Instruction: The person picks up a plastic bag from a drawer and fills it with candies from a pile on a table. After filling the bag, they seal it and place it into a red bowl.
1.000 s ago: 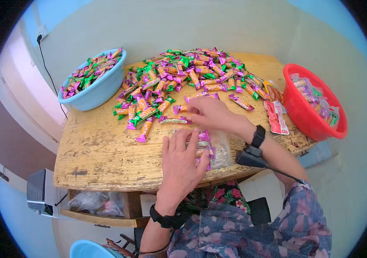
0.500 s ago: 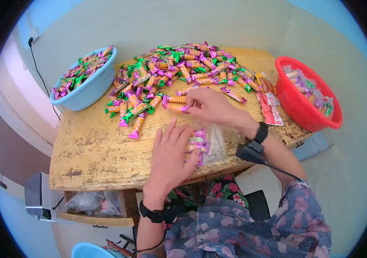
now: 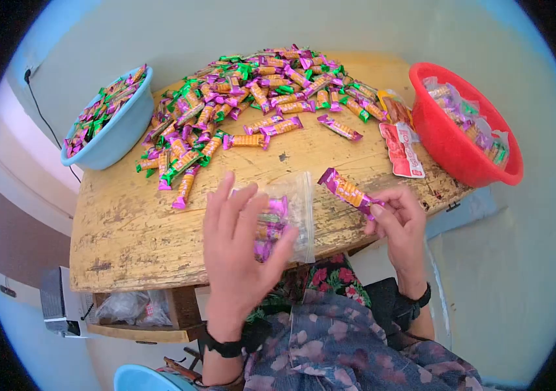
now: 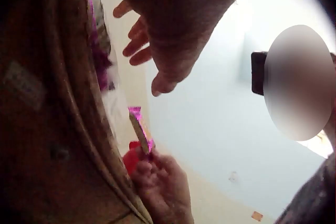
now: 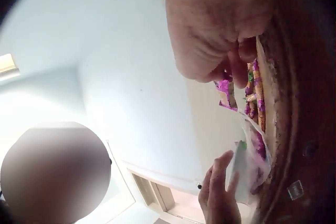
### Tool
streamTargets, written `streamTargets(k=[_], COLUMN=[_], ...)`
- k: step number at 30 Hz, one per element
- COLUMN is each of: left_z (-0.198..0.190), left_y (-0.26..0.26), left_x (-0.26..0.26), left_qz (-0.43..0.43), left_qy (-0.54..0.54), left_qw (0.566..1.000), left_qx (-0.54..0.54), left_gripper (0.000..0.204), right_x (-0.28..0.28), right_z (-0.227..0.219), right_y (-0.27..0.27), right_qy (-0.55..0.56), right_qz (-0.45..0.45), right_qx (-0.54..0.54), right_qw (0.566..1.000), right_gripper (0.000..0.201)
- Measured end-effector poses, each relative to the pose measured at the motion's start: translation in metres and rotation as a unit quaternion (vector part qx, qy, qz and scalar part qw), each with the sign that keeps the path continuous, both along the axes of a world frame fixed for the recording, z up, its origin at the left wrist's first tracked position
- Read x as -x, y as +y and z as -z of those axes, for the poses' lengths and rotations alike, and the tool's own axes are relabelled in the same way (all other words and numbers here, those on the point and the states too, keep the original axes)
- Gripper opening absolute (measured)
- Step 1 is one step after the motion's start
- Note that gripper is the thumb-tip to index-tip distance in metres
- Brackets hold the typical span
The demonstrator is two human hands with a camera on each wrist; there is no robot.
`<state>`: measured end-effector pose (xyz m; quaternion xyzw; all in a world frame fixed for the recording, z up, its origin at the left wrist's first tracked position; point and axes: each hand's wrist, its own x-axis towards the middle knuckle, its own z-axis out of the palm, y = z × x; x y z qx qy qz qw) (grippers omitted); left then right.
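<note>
Your right hand (image 3: 403, 229) is pinching a wrapped snack (image 3: 345, 188). Your left hand (image 3: 236, 251), fingers apart, is hovering at the clear bag's (image 3: 303, 212) left side.

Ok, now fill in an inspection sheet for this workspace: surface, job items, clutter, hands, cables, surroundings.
Surface: wooden table, yellow finish worn and scratched.
Job items: clear plastic bag with purple-ended bars inside; loose pile of wrapped bars beyond it; blue basin, heaped with bars; red basin, holding bagged bars.
Clutter: red-and-white packet near the red basin; open drawer containing clear plastic.
Hands: right hand grips a single bar near one end; left hand has fingers spread by the bag, contact unclear.
Cables: black cord hanging along the left side.
Surroundings: pale wall behind; light-blue tub below table level.
</note>
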<state>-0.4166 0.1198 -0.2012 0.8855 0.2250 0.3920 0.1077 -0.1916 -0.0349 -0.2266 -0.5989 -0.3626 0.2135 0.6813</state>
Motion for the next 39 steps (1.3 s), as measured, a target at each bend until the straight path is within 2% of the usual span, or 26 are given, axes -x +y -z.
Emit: streamTargets(k=[3,6,8,12,15,18,19,21,24,27,30,33,39], left_z=[0.005,0.007,0.012,0.018,0.021,0.023,0.023,0.025,0.025,0.021,0.007,0.005,0.007], left_y=[-0.024,-0.035,-0.033,-0.028,-0.026,-0.023,-0.023,-0.024,-0.02,-0.018,-0.029,-0.037,-0.04], left_x=[-0.023,-0.037,-0.04,-0.039,-0.036,-0.035,-0.035,-0.033,-0.03,-0.03,-0.034,-0.039,-0.039], left_qz=[-0.027,-0.071,-0.069,-0.035,-0.026,-0.013,-0.016,-0.023,-0.023,-0.028,-0.038,-0.025,-0.008], left_qy=[-0.008,0.024,0.018,-0.039,-0.081,-0.107,-0.111,-0.121,-0.159,-0.169,-0.112,-0.104,-0.121], left_qw=[0.999,0.996,0.997,0.999,0.995,0.993,0.992,0.99,0.98,0.978,0.993,0.994,0.992], left_qx=[-0.034,-0.04,-0.038,0.001,0.053,0.058,0.062,0.072,0.122,0.116,-0.022,-0.037,-0.037], left_gripper=[0.055,0.041,0.032,0.019,0.017,0.014,0.013,0.012,0.012,0.014,0.017,0.02,0.019], right_x=[0.005,0.007,0.007,0.004,0.004,0.009,0.009,0.008,0.01,0.009,0.011,0.014,0.022], right_z=[-0.002,-0.003,0.0,0.002,-0.004,-0.006,-0.005,-0.003,-0.006,-0.01,-0.021,-0.022,-0.011], right_y=[-0.005,-0.006,-0.009,-0.01,-0.01,-0.008,-0.004,0.006,0.012,0.011,0.017,0.031,0.054], right_qy=[-0.003,-0.019,-0.033,0.03,0.079,0.029,-0.066,-0.254,-0.381,-0.429,-0.487,-0.503,-0.451], right_qz=[0.005,-0.021,-0.043,-0.069,-0.097,-0.091,-0.072,-0.035,-0.016,-0.055,-0.059,-0.047,-0.022], right_qx=[0.005,0.037,0.054,0.03,0.004,0.013,-0.011,-0.058,-0.093,-0.085,-0.069,-0.112,-0.122], right_qw=[1.0,0.999,0.997,0.997,0.992,0.995,0.995,0.965,0.92,0.898,0.868,0.856,0.884], right_gripper=[0.01,0.01,0.01,0.009,0.009,0.007,0.008,0.009,0.012,0.015,0.017,0.019,0.019])
